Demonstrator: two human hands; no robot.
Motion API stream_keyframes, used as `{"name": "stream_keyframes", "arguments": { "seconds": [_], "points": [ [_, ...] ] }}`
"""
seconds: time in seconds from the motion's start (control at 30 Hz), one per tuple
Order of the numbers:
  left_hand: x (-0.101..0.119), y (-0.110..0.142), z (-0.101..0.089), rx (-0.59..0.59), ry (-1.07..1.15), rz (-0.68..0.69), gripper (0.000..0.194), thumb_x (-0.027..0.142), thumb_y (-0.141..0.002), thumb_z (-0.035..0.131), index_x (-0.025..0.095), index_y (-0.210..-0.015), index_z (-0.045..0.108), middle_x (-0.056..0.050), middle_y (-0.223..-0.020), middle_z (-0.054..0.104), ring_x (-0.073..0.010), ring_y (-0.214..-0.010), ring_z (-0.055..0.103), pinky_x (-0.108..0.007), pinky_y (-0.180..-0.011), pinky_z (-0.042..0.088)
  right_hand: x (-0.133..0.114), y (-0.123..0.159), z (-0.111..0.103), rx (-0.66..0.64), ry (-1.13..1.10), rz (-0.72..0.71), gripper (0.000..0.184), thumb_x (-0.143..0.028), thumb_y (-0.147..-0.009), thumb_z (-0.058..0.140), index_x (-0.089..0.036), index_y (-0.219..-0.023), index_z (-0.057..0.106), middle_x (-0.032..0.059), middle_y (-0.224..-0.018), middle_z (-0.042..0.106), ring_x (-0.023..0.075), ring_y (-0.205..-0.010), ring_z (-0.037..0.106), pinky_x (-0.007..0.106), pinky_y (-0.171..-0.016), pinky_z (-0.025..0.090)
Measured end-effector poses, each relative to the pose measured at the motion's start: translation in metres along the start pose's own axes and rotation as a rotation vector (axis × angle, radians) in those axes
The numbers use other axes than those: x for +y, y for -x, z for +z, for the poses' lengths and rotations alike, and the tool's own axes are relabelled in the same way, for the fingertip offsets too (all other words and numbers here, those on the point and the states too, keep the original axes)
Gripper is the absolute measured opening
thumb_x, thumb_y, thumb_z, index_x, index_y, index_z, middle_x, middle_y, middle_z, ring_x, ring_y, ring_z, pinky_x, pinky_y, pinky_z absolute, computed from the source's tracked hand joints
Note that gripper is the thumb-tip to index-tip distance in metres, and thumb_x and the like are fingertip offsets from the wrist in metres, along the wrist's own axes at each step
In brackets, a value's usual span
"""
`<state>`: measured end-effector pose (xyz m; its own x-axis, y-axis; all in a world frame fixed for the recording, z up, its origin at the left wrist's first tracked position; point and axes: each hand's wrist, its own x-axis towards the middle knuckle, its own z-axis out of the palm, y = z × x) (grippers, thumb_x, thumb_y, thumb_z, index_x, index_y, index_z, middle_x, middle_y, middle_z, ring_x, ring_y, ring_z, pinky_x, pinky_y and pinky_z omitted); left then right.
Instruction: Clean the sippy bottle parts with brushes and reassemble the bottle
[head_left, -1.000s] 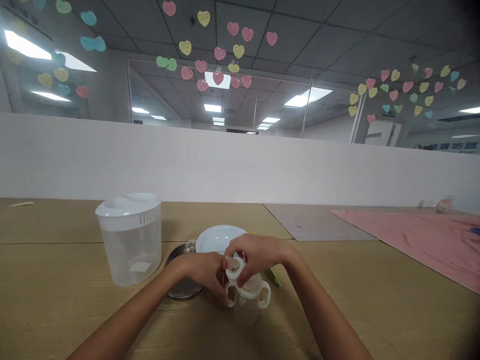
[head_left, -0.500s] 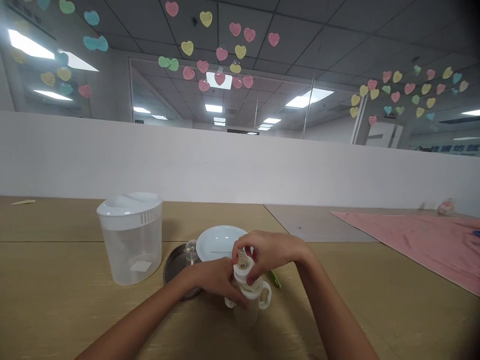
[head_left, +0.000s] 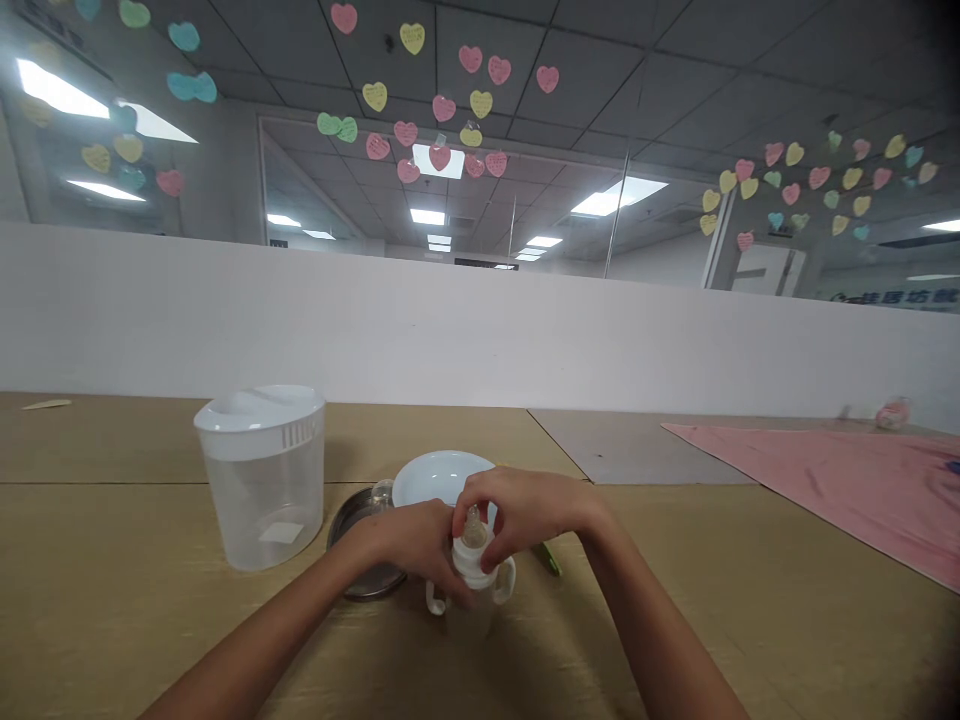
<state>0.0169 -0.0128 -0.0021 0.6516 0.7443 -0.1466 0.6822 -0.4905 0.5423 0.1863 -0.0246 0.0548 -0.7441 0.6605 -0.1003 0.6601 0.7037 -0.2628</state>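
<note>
Head view: a bottle (head_left: pixel 469 622) with two handles stands roughly upright on the worktop (head_left: pixel 135 590), near the middle and close to the person. Its body is translucent, and a white collar (head_left: pixel 472 570) with a clear teat (head_left: pixel 474 530) sits at its top; how tightly the collar fits cannot be told. The left hand (head_left: pixel 418 548) is curled against the left side of the bottle's upper part, its thumb across the front; its other fingers are mostly hidden. The right hand (head_left: pixel 529 508) reaches over from the other side, pinching the collar between thumb and fingers, with the teat standing in the gap between them. One white handle (head_left: pixel 434 601) shows below the left hand, the other (head_left: pixel 507 580) below the right.

Behind the hands lies a white plate (head_left: pixel 439 474), partly covered by them. A round metal tray (head_left: pixel 346 522) lies to its left, partly behind the left arm, and a small clear piece (head_left: pixel 382 492) shows at the plate's edge. Just beyond the right wrist, a green object (head_left: pixel 551 561) pokes out. Farther left stands a clear container (head_left: pixel 259 500) with a white lid (head_left: pixel 259 408). A pink cloth (head_left: pixel 810 465) covers the worktop's far right, before a white partition (head_left: pixel 465 340).
</note>
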Motion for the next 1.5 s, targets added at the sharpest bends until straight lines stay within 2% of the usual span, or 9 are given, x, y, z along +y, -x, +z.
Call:
{"name": "stream_keyframes", "arguments": {
  "seconds": [0.2,0.57,0.8,0.97,1.1,1.27,1.5],
  "points": [
    [-0.003,0.0,-0.003,-0.104,-0.015,-0.123,0.048,0.05,-0.051,0.069,0.019,-0.088,0.065,-0.003,-0.075,0.065,-0.0145,-0.051,0.055,-0.023,-0.044,0.038,-0.001,0.0,0.0,0.01,-0.021,-0.005,0.034,-0.027,-0.066,0.062,-0.024,-0.099,0.065,0.0033,-0.098,0.059,0.0145,-0.078,0.055,0.023,-0.062,0.043],
    [0.001,0.002,-0.005,-0.106,0.009,-0.143,0.049,0.049,-0.049,0.069,0.02,-0.088,0.061,0.0,-0.07,0.062,-0.0129,-0.044,0.052,-0.022,-0.038,0.034,0.004,0.001,-0.001,0.012,-0.031,0.041,0.033,-0.026,-0.064,0.064,-0.024,-0.097,0.067,0.0025,-0.093,0.062,0.0154,-0.08,0.056,0.024,-0.065,0.043],
    [-0.001,0.001,-0.003,-0.109,-0.017,-0.147,0.042,0.049,-0.051,0.068,0.019,-0.081,0.062,-0.001,-0.069,0.063,-0.0131,-0.048,0.054,-0.022,-0.043,0.037,0.003,0.0,0.001,0.034,-0.033,0.007,0.031,-0.031,-0.064,0.065,-0.026,-0.094,0.065,0.0002,-0.091,0.062,0.0142,-0.078,0.056,0.023,-0.061,0.042],
    [0.004,0.003,-0.005,-0.101,0.014,-0.15,0.044,0.045,-0.052,0.069,0.019,-0.086,0.06,0.0,-0.071,0.063,-0.0114,-0.048,0.052,-0.02,-0.04,0.037,0.003,-0.001,0.0,0.06,-0.07,0.106,0.031,-0.038,-0.061,0.067,-0.022,-0.087,0.063,-0.0014,-0.081,0.062,0.013,-0.069,0.055,0.021,-0.051,0.037],
    [0.005,0.003,-0.007,-0.141,0.037,-0.137,0.044,0.043,-0.055,0.068,0.02,-0.091,0.06,0.0,-0.077,0.064,-0.0124,-0.055,0.056,-0.019,-0.043,0.04,0.005,-0.003,0.0,0.056,-0.074,0.138,0.035,-0.046,-0.06,0.066,-0.02,-0.083,0.061,-0.001,-0.076,0.061,0.0123,-0.063,0.053,0.021,-0.047,0.033],
    [0.005,0.002,-0.008,-0.179,0.042,-0.155,0.041,0.045,-0.057,0.068,0.019,-0.088,0.06,-0.001,-0.078,0.065,-0.0126,-0.058,0.058,-0.02,-0.047,0.043,0.005,-0.005,-0.001,0.046,-0.086,0.058,0.036,-0.042,-0.061,0.066,-0.019,-0.088,0.062,0.0005,-0.08,0.062,0.0135,-0.069,0.055,0.022,-0.053,0.036],
    [0.0,-0.001,-0.009,-0.206,0.059,-0.148,0.051,0.051,-0.055,0.068,0.018,-0.093,0.059,-0.003,-0.084,0.065,-0.0139,-0.062,0.059,-0.02,-0.046,0.044,0.009,0.0,-0.007,0.013,-0.078,0.017,0.033,-0.029,-0.063,0.067,-0.019,-0.095,0.064,0.0022,-0.086,0.063,0.0155,-0.078,0.057,0.022,-0.06,0.039]
  ]
}}
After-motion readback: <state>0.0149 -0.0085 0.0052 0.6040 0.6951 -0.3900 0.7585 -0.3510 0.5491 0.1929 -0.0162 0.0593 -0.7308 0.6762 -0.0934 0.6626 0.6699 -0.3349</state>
